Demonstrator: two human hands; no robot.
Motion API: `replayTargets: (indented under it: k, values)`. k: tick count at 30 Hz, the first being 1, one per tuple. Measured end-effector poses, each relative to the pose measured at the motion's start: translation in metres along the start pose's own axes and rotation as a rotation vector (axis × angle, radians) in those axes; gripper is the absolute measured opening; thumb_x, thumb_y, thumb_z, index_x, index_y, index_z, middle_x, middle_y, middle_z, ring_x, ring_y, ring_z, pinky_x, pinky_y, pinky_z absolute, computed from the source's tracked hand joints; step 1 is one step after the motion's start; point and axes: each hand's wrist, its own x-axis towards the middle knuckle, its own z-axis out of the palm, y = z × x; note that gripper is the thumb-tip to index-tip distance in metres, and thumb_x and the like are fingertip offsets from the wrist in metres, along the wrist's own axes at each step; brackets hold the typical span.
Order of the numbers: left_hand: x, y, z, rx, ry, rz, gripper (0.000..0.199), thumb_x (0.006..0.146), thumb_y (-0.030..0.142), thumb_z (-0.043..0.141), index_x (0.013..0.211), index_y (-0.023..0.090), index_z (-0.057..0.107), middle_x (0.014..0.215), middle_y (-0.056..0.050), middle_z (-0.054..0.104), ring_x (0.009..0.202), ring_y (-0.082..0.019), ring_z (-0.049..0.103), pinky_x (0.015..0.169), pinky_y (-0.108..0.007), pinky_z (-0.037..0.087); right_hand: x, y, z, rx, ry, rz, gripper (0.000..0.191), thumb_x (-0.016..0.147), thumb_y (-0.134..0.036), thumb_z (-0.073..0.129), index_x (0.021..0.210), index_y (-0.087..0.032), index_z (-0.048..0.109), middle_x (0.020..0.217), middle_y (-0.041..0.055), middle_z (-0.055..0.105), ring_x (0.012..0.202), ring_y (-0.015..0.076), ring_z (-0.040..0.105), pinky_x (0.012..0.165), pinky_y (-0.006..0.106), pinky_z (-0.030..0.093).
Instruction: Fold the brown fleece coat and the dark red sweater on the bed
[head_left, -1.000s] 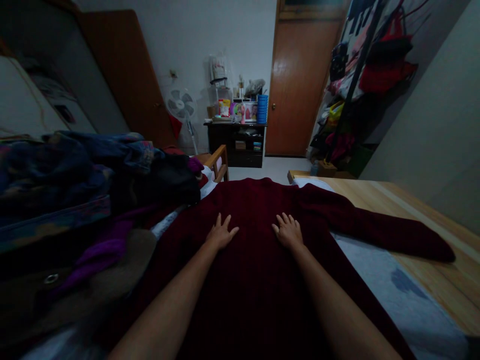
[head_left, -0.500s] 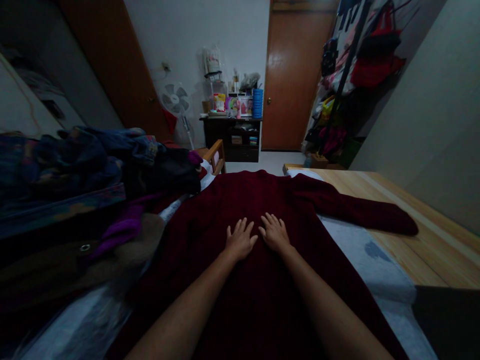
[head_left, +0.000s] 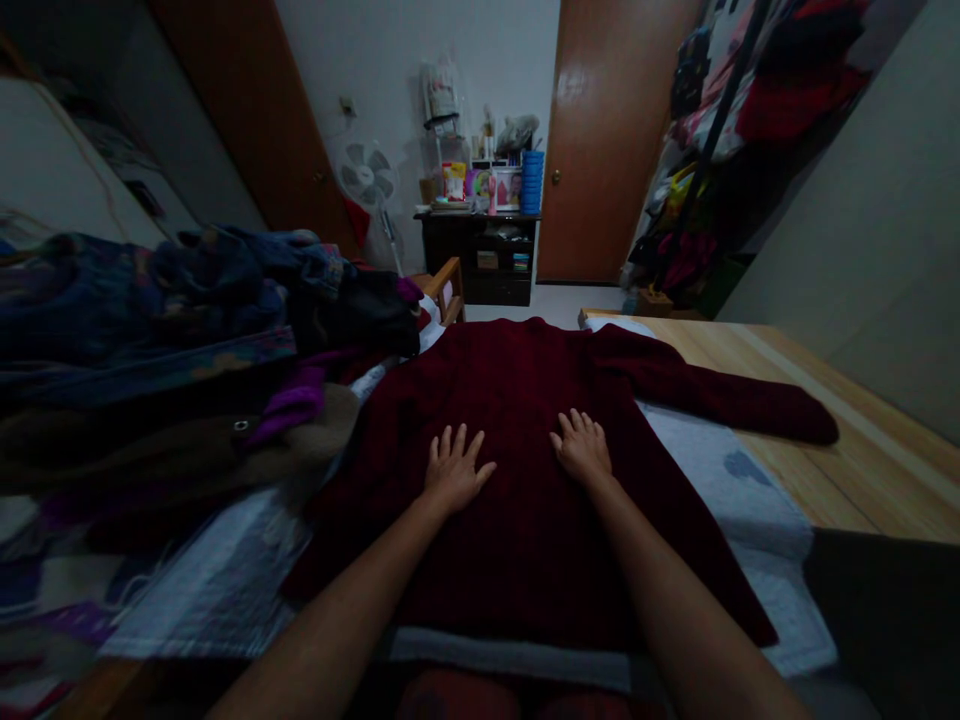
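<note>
A dark red long-sleeved garment (head_left: 517,540) lies spread out in front of me, its collar end away from me and its hem near my lap. Its right-hand sleeve stretches sideways onto the wooden surface; the left-hand sleeve is hard to make out in the dark. My left hand (head_left: 455,470) rests flat on the garment, left of the middle, fingers spread. On the other side of the middle, my right hand (head_left: 583,447) also lies on the fabric with its fingers apart. Neither hand grips the cloth.
A heap of clothes (head_left: 187,310) lies on the left. Under the garment is a pale cloth (head_left: 720,470), bordered on the right by a wooden board (head_left: 847,460). Farther back stand a fan (head_left: 369,175), a dark cabinet (head_left: 480,255) and a door (head_left: 600,150).
My hands have moved apart across the garment, left hand to the left and right hand to the right. The view has tilted down, and the near hem now shows.
</note>
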Motion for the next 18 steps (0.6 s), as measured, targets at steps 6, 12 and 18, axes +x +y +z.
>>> replayTargets:
  k: [6, 12, 18]
  values:
    - [-0.029, -0.006, -0.004, -0.025, -0.039, 0.017, 0.068, 0.092, 0.064, 0.033, 0.151, 0.032, 0.029, 0.161, -0.009, 0.02, 0.147, -0.038, 0.009, 0.113, -0.064, 0.01, -0.03, -0.003, -0.001, -0.012, -0.025, -0.052, 0.06, 0.097, -0.049, 0.032, 0.148, -0.019, 0.037, 0.157, 0.0108, 0.029, 0.144, 0.0303, 0.023, 0.115, 0.048, 0.013]
    - [-0.047, -0.013, -0.012, -0.03, -0.008, 0.09, 0.062, 0.094, 0.054, 0.04, 0.149, 0.029, 0.034, 0.159, -0.009, 0.026, 0.147, -0.031, 0.016, 0.117, -0.056, 0.01, -0.055, -0.007, -0.002, 0.016, -0.042, -0.113, 0.063, 0.097, -0.053, 0.029, 0.149, -0.018, 0.035, 0.158, 0.0111, 0.025, 0.145, 0.0304, 0.018, 0.115, 0.051, 0.01]
    - [-0.06, 0.001, -0.021, -0.179, -0.066, 0.28, 0.05, 0.095, 0.026, 0.042, 0.144, 0.035, 0.042, 0.158, -0.001, 0.03, 0.146, -0.026, 0.022, 0.117, -0.054, 0.017, -0.083, -0.012, -0.007, 0.018, -0.06, -0.219, 0.066, 0.096, -0.056, 0.03, 0.149, -0.018, 0.034, 0.159, 0.0105, 0.025, 0.145, 0.0321, 0.017, 0.115, 0.054, 0.008]
